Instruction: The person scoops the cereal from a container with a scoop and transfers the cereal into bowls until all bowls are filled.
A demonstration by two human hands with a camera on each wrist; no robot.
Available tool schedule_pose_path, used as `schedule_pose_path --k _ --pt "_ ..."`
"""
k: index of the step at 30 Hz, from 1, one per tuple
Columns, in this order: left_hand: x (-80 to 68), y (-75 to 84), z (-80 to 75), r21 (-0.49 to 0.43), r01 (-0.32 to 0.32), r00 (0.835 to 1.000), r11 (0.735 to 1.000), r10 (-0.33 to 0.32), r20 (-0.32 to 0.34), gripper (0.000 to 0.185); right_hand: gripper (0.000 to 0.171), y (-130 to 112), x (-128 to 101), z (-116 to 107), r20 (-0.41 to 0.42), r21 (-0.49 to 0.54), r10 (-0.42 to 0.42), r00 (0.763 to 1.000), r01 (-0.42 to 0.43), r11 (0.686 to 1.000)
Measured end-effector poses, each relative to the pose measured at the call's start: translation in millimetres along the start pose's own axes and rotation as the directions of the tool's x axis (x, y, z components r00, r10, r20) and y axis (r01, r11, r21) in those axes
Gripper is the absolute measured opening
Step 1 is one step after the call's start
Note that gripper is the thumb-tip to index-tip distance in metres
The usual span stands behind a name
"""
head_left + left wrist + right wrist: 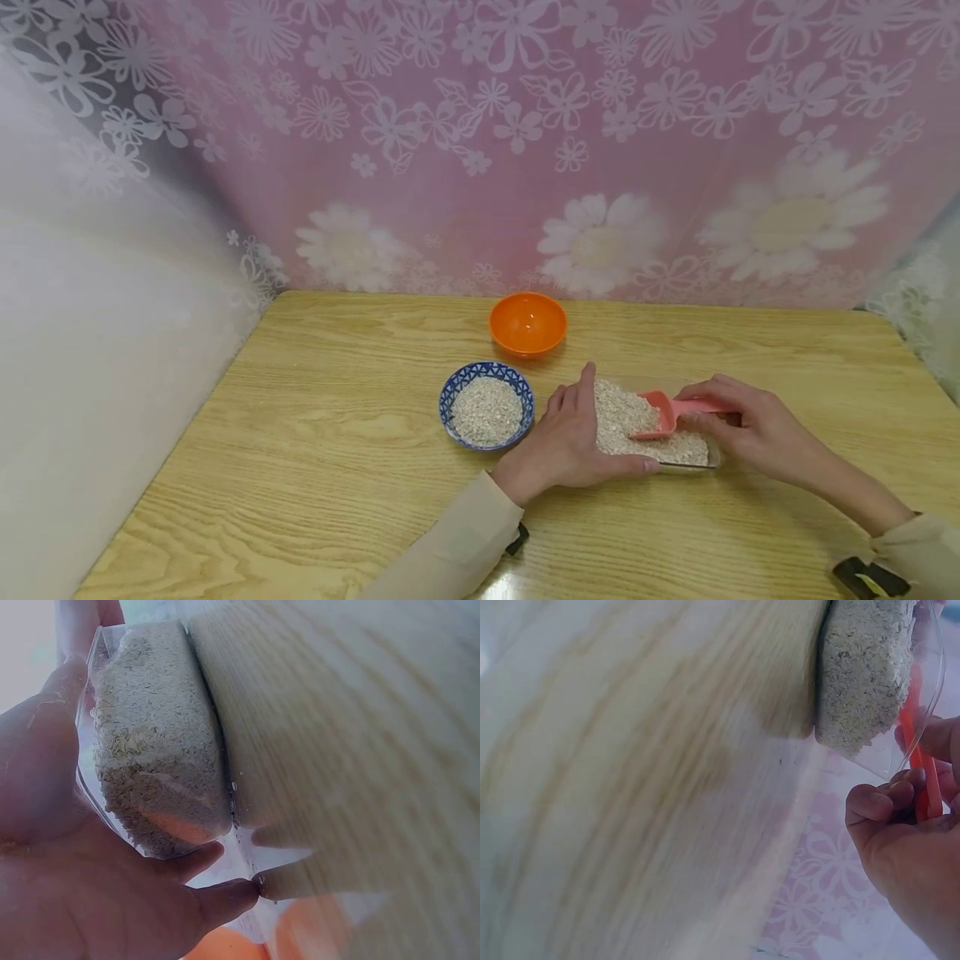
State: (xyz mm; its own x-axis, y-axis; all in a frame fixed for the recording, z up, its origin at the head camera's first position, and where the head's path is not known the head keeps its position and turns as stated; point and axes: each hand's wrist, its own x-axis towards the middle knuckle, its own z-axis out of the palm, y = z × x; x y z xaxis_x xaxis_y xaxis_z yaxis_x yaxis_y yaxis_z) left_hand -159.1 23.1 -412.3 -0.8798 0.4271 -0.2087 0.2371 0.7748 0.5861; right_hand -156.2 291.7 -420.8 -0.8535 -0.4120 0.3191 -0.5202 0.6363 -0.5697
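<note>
Scoop (670,411): one, pinched by right hand (759,427) | tub (714,457): one, left hand (564,446) spread against it | bowls (528,323): two

Tub (714,458) on surface (315,467), between left hand (572,446) and right hand (761,422). Oats (618,412) in tub, scoop (664,412) in oats. Left of tub: near bowl (448,408), more oats (487,411) inside. Far bowl (528,327) behind near bowl, slightly right. Backdrop (465,200) behind surface.

head view: clear container (714,458), left end hidden behind left hand (573,437); in it, scoop (662,417) partly covered by flakes (621,408), handle end behind right hand (757,421); sleeves (457,542), nearer than container, cut off by frame.
</note>
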Motion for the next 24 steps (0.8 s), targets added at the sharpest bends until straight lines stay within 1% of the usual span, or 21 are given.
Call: schedule_pose_path --k 7,12,18,24 --pt "-0.5 0.9 -0.5 0.005 0.01 1.0 1.0 -0.01 0.001 0.131 0.028 -1 -1 -1 0.033 0.053 0.055 0.998 -0.057 0.997" --pt "-0.7 1.0 -0.6 0.005 0.012 1.0 1.0 -0.012 0.002 0.131 0.027 2 -4 -5 0.049 0.103 0.111 0.993 -0.116 0.988" --pt "0.3 1.2 -0.3 0.024 0.018 1.0 1.0 -0.018 0.004 0.131 0.025 7 -10 -9 0.067 0.162 0.163 0.984 -0.172 0.972" --pt "-0.2 1.9 0.0 0.02 0.025 1.0 0.999 -0.025 0.004 0.131 0.026 11 -15 -12 0.096 0.204 0.231 0.968 -0.246 0.947"
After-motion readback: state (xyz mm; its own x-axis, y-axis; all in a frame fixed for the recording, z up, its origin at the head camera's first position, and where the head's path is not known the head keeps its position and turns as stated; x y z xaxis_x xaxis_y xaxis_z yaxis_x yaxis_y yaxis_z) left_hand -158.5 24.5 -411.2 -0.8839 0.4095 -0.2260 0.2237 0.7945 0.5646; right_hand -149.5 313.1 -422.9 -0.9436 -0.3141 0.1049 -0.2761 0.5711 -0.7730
